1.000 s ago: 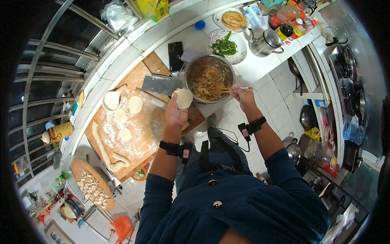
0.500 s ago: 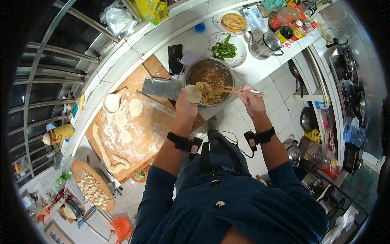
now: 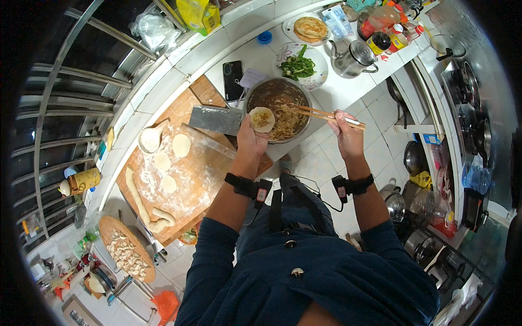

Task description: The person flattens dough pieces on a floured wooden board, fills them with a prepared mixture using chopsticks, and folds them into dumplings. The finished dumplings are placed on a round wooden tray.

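In my left hand (image 3: 252, 142) lies a round dumpling wrapper (image 3: 262, 120) with a small heap of filling on its middle. It is held at the near left rim of a deep metal pot (image 3: 250, 98). Brown, shredded filling (image 3: 284, 126) covers the inside of the pot. My right hand (image 3: 346, 130) is closed round a pair of chopsticks (image 3: 326, 114), whose tips reach into the filling. Left of the pot, a cleaver (image 3: 216, 119) rests at the board's edge. Several flat dough rounds (image 3: 181, 144) lie on the floured wooden board (image 3: 197, 179).
On the board are a bowl of flour (image 3: 150, 140) and a long dough rope (image 3: 139, 204). A round tray of dumplings (image 3: 126, 247) stands at lower left. Behind the pot are a phone (image 3: 232, 80), a plate of greens (image 3: 298, 66), flatbreads (image 3: 310, 29) and a metal kettle (image 3: 354, 58).
Filling now sits on the wrapper, where the chopsticks were before. The chopsticks have moved right, off the wrapper and back over the pot, as my right hand shifted right.
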The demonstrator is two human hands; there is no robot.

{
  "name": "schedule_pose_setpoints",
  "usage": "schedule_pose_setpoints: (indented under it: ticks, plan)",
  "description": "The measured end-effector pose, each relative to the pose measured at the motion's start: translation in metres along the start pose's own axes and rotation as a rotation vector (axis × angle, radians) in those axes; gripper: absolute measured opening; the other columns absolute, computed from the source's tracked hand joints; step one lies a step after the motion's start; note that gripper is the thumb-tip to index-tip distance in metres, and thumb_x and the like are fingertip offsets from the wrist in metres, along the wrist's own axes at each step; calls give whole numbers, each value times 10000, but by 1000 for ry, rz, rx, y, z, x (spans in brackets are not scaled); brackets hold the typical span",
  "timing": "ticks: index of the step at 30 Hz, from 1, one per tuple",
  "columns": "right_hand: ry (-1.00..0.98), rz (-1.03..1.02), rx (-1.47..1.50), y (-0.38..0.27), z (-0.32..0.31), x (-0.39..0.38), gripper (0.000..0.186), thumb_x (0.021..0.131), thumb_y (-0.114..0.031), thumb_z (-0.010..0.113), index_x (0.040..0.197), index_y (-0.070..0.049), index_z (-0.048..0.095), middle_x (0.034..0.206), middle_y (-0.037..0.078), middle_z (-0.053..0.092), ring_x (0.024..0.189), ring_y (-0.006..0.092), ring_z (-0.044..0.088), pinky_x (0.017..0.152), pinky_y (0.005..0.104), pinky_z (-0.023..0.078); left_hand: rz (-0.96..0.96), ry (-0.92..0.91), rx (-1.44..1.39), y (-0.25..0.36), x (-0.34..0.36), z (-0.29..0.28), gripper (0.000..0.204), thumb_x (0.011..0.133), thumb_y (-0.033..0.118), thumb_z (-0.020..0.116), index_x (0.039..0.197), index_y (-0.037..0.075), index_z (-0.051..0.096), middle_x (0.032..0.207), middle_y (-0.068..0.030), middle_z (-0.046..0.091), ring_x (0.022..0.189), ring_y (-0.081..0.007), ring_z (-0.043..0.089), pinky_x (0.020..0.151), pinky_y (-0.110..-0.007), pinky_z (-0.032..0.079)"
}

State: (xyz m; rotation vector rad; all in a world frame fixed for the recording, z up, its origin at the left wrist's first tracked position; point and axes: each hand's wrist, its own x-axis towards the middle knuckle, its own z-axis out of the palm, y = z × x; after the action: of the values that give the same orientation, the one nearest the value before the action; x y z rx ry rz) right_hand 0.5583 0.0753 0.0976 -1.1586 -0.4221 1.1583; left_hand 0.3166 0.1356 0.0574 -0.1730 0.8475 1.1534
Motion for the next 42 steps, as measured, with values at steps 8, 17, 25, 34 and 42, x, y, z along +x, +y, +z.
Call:
schedule_pose_setpoints:
  ticks: [8, 17, 25, 34, 42]
  plan:
    - [-82, -40, -274, 9, 6, -4, 190, 849, -99, 648, 958, 55, 619, 912, 107, 640, 825, 162, 614, 757, 288, 523, 79, -19, 76, 2, -9, 0, 339, 976, 227, 372, 1214, -3, 448, 1218, -126, 541, 1114, -261, 541, 960, -380, 437]
    - [41, 58, -138, -7, 19, -20, 242, 839, -109, 665, 1006, 51, 593, 952, 122, 627, 832, 186, 625, 752, 315, 552, 84, -103, 56, 0, -13, -9, 326, 975, 220, 384, 1190, -10, 470, 1192, -135, 560, 1110, -257, 546, 962, -390, 439]
    - [25, 113, -66, -1, 8, -29, 223, 842, -103, 659, 1003, 39, 598, 956, 111, 625, 852, 179, 617, 760, 310, 546, 64, -173, 50, 1, -13, -15, 324, 976, 224, 376, 1174, -14, 473, 1185, -137, 564, 1098, -262, 557, 947, -392, 458]
    - [40, -78, -193, 15, 5, -24, 169, 852, -77, 645, 964, 45, 610, 970, 118, 634, 865, 177, 612, 779, 315, 531, 72, -176, 57, 7, -24, -9, 348, 982, 242, 357, 1189, -16, 465, 1185, -138, 563, 1108, -260, 550, 961, -383, 446]
    - [-18, -51, 28, 26, 21, -34, 163, 855, -63, 639, 980, 39, 616, 971, 103, 632, 868, 178, 611, 757, 303, 527, 118, -170, 56, 11, -32, -7, 348, 982, 230, 357, 1191, -27, 462, 1189, -144, 559, 1110, -265, 546, 974, -389, 432]
